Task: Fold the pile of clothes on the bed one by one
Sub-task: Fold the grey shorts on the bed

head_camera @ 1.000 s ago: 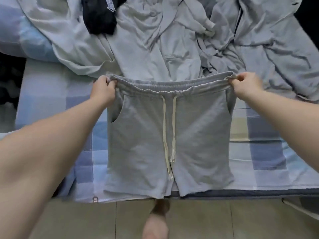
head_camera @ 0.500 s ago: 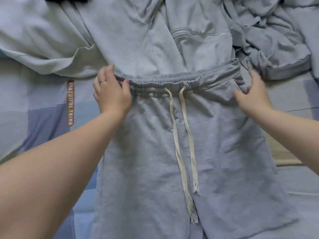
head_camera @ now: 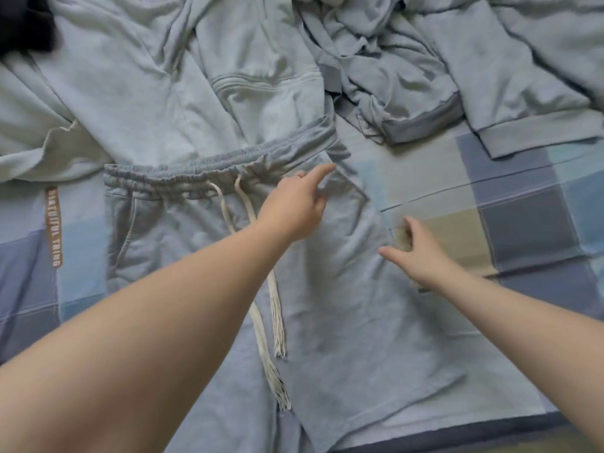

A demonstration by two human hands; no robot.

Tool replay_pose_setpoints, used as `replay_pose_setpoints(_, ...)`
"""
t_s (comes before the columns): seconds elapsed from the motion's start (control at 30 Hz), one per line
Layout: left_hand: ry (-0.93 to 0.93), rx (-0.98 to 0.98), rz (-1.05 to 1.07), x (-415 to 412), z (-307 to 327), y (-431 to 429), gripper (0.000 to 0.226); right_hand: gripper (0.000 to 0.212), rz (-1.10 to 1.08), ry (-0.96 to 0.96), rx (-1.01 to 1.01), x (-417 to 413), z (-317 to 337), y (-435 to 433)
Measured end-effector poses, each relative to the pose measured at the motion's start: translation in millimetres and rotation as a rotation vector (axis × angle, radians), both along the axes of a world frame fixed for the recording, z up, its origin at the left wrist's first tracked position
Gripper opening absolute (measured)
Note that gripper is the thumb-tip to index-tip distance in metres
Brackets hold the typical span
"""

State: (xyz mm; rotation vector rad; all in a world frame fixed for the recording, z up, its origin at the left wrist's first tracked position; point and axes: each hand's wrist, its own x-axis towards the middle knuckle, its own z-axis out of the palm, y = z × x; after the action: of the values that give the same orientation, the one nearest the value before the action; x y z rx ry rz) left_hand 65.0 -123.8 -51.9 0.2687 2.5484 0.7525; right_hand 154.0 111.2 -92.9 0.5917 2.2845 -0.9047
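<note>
Shorts (head_camera: 343,305) flat on bed (head_camera: 523,207), below the pile (head_camera: 425,60) | step: getting ready to fold | left hand (head_camera: 294,207) on cloth by waistband (head_camera: 183,178), cannot tell if it pinches | right hand (head_camera: 418,253) loose, empty, at side edge | next, I think: fold one leg over the other.

Grey drawstring shorts (head_camera: 343,305) spread flat, front up, waistband at far end, cream cords (head_camera: 277,328) trailing down centre. Rumpled pile of pale grey garments (head_camera: 228,76) behind, touching waistband, unfolded.
</note>
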Motion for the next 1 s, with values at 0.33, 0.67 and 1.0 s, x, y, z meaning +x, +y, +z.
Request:
replay_pose_setpoints(0.33,-0.119,-0.348,0.094,-83.2,-53.5,91.6,0.052,0.033,0.243,-0.100,0.079,17.0,-30.7,3.2)
replay_pose_setpoints(0.67,0.072,-0.226,0.397,-66.8,-39.9,81.8,0.033,0.034,0.128,-0.089,-0.200,29.4,-6.7,31.8)
replay_pose_setpoints(1.0,0.013,-0.028,0.737,-33.8,27.0,22.4,0.017,0.011,0.444,-0.084,-0.109,87.4,66.4,-1.0)
